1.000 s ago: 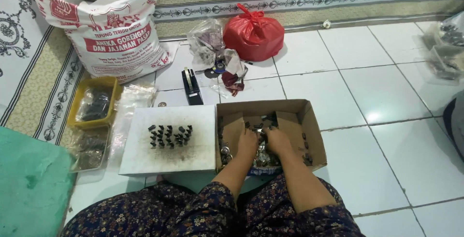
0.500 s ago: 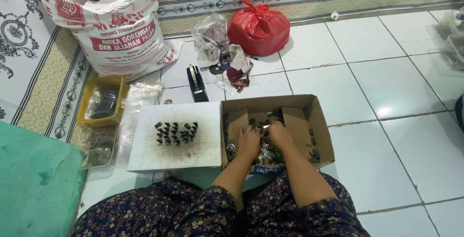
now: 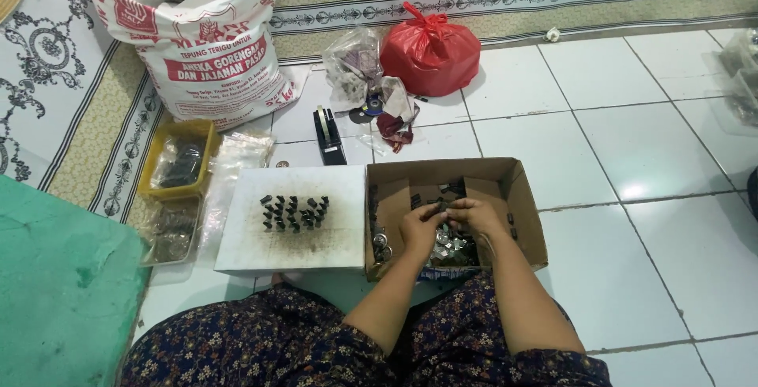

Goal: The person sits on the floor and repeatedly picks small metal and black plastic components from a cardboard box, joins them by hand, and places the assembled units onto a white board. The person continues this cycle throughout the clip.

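Both hands are inside an open cardboard box that sits on the tiled floor in front of my lap. The box holds several small shiny metal parts. My left hand and my right hand meet over the parts, fingertips pinched together on a small dark part. To the left of the box lies a white board with several small dark pieces standing in rows on it.
A large white printed sack stands at the back left, and a tied red plastic bag behind the box. A black tape dispenser, clear bags, a yellow tray, a clear tray and a green mat are nearby.
The view has shifted slightly. My hands have stayed in the box, and their fingertips have drawn together over the parts.
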